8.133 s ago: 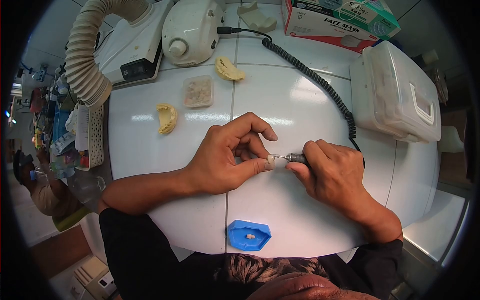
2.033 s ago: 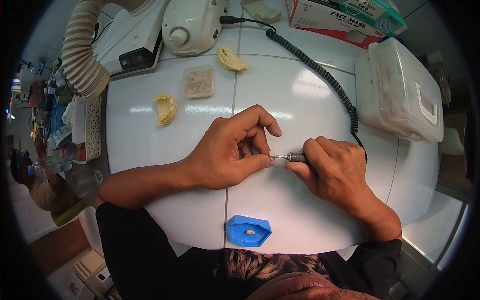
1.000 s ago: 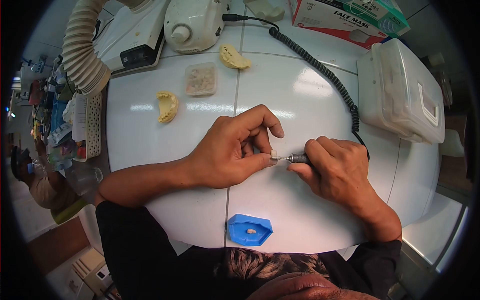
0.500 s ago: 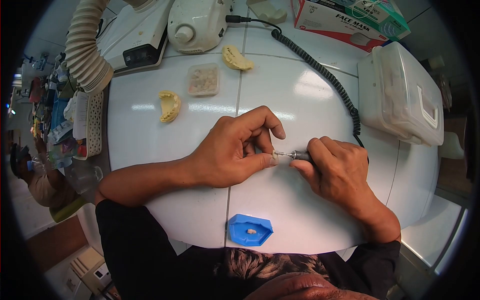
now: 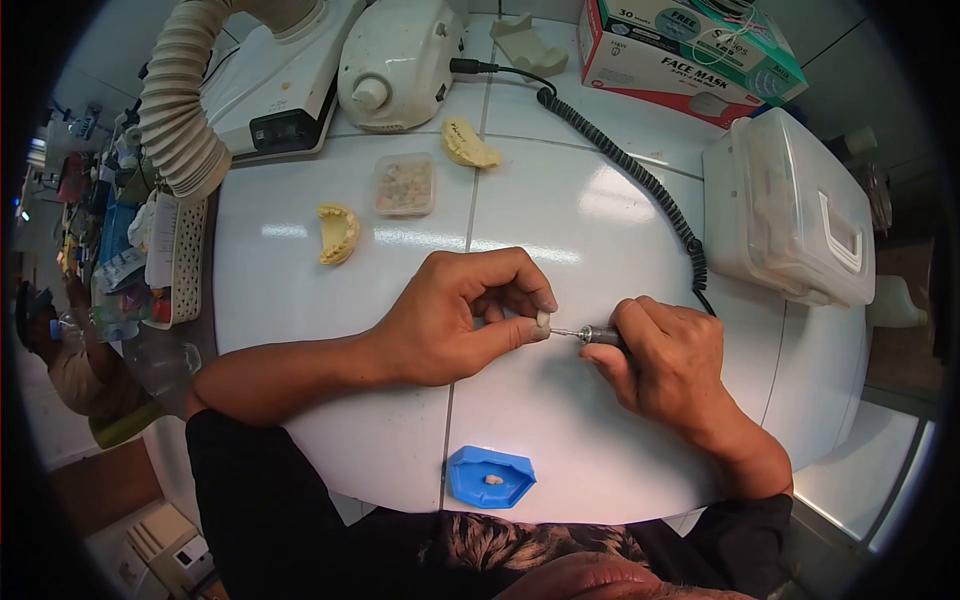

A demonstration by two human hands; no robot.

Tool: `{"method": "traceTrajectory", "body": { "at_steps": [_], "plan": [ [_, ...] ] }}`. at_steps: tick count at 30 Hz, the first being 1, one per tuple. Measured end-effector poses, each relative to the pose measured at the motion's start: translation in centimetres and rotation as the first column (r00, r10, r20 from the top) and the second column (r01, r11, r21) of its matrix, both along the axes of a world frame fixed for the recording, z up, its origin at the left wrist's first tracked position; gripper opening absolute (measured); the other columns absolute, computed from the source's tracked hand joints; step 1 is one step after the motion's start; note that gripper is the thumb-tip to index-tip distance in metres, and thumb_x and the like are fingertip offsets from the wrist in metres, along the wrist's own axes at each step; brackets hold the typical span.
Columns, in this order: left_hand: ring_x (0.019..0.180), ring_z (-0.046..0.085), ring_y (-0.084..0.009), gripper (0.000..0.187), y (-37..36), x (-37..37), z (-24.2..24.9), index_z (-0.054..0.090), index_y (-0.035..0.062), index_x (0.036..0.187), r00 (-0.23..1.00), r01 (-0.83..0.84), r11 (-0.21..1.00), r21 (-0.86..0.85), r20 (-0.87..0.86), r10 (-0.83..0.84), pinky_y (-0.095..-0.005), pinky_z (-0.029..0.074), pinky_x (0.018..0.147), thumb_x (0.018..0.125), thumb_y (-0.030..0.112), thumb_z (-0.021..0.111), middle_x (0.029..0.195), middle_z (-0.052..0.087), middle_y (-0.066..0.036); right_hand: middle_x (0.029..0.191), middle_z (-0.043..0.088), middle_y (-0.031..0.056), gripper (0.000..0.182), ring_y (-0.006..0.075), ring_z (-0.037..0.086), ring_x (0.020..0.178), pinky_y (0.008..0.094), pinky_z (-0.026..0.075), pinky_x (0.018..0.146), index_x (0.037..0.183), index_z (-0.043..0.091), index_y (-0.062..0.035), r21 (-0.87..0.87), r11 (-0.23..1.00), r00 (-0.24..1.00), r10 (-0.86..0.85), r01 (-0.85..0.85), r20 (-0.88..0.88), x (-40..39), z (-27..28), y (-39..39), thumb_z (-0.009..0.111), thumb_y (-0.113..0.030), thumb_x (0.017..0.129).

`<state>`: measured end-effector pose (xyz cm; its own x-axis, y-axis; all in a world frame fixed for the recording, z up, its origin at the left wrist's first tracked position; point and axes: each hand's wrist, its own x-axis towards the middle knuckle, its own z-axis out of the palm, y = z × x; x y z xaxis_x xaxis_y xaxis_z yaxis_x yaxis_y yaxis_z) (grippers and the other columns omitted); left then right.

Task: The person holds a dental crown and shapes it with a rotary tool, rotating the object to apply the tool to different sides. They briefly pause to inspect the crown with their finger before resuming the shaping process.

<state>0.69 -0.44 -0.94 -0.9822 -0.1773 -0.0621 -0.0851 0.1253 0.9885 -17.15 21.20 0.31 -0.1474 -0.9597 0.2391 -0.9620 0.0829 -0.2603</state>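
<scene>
Between the thumb and index finger of my left hand (image 5: pixel 460 315) is a small whitish piece (image 5: pixel 543 319). My right hand (image 5: pixel 665 355) is wrapped round a dark rotary handpiece (image 5: pixel 605 337), whose thin metal tip points left and meets the piece or ends right beside it. Nearer my body, a blue tray (image 5: pixel 465 487) holds a small pale piece (image 5: pixel 493 480). Beyond my left hand are a yellowish dental cast (image 5: pixel 338 233), a second cast (image 5: pixel 468 145) and a clear box of small pieces (image 5: pixel 405 184).
A control unit (image 5: pixel 398 65) with a coiled cable (image 5: pixel 635 168) stands at the back, beside a ribbed hose (image 5: pixel 180 110). Mask boxes (image 5: pixel 680 60) and a lidded plastic case (image 5: pixel 790 210) are at the right. Another person (image 5: pixel 85 360) is at far left.
The whole view has shifted slightly. My left index finger has come down closer to the thumb, and the whitish piece now sits more upright between them. My right hand still grips the handpiece.
</scene>
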Motion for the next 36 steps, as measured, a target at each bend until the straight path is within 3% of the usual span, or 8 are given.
{"method": "traceTrajectory", "body": {
  "at_steps": [11,20,23,26,29,32,36],
  "plan": [
    [0.102,0.073,-0.008,0.02,-0.12,-0.15,-0.12,0.072,-0.0004,0.117,0.999,0.005,0.999,0.051,0.033,-0.007,-0.022,0.058,0.081,0.098,-0.003,0.076,0.11,0.077,-0.006,0.064,0.056,0.0046,0.051,0.0255,0.059,0.048,0.0377,0.046,0.047,0.079,0.057,-0.0099,0.013,1.0,1.0,-0.008,0.008,0.01,-0.04,0.16,-0.01,0.081,-0.052,0.098],
    [0.096,0.073,-0.0083,0.017,0.01,-0.26,-0.73,0.071,0.0,0.113,1.0,-0.018,0.988,0.152,-0.007,0.019,-0.0239,0.058,0.08,0.097,0.0,0.076,0.105,0.077,-0.004,0.064,0.057,0.0051,0.051,0.0262,0.059,0.048,0.0381,0.046,0.047,0.079,0.058,-0.0096,0.022,0.999,1.0,-0.031,0.031,-0.005,0.16,0.3,0.02,0.08,-0.051,0.098],
    [0.11,0.073,-0.0118,0.024,-0.34,-0.16,-0.63,0.068,-0.0023,0.122,0.999,0.016,0.976,0.218,0.036,-0.024,-0.0259,0.061,0.094,0.1,-0.007,0.073,0.118,0.073,-0.009,0.064,0.057,0.0052,0.051,0.0262,0.059,0.048,0.038,0.046,0.047,0.079,0.058,-0.0095,0.021,0.999,0.999,-0.03,0.029,0.019,0.1,0.28,0.06,0.081,-0.051,0.098],
    [0.116,0.073,-0.0134,0.025,-0.47,-0.36,-0.32,0.066,-0.0024,0.124,0.997,0.001,0.954,0.301,0.076,-0.025,-0.0265,0.061,0.1,0.1,-0.007,0.073,0.121,0.071,-0.009,0.064,0.056,0.0052,0.051,0.0262,0.059,0.048,0.038,0.045,0.047,0.079,0.058,-0.0096,0.014,1.0,0.999,-0.028,0.027,0.017,0.04,0.2,0.09,0.081,-0.051,0.098],
    [0.119,0.073,-0.0147,0.027,-0.52,-0.41,-0.3,0.065,-0.0022,0.125,0.997,0.0,0.948,0.318,0.077,-0.026,-0.0264,0.062,0.101,0.101,-0.007,0.073,0.122,0.071,-0.01,0.064,0.056,0.0052,0.051,0.026,0.058,0.048,0.0381,0.045,0.047,0.079,0.058,-0.0095,0.014,1.0,0.999,-0.026,0.025,0.023,0.04,0.2,0.07,0.08,-0.051,0.098],
    [0.109,0.071,-0.0088,0.028,-0.22,-0.47,-0.45,0.066,-0.0008,0.125,0.999,-0.03,0.936,0.35,0.046,0.015,-0.0239,0.06,0.093,0.1,-0.001,0.078,0.116,0.073,-0.006,0.064,0.055,0.0053,0.051,0.0258,0.058,0.048,0.038,0.045,0.047,0.079,0.058,-0.0094,0.007,1.0,0.999,-0.023,0.023,0.021,0.03,0.18,0.09,0.08,-0.051,0.098],
    [0.11,0.072,-0.0099,0.028,-0.34,-0.44,-0.04,0.065,-0.0004,0.127,0.999,-0.013,0.934,0.356,0.054,-0.006,-0.0237,0.06,0.092,0.102,0.001,0.078,0.118,0.073,-0.007,0.064,0.055,0.0054,0.051,0.0255,0.057,0.047,0.0379,0.044,0.046,0.079,0.058,-0.0094,0.011,1.0,0.999,-0.022,0.022,0.023,-0.02,0.19,0.12,0.081,-0.051,0.098]
  ]
}}
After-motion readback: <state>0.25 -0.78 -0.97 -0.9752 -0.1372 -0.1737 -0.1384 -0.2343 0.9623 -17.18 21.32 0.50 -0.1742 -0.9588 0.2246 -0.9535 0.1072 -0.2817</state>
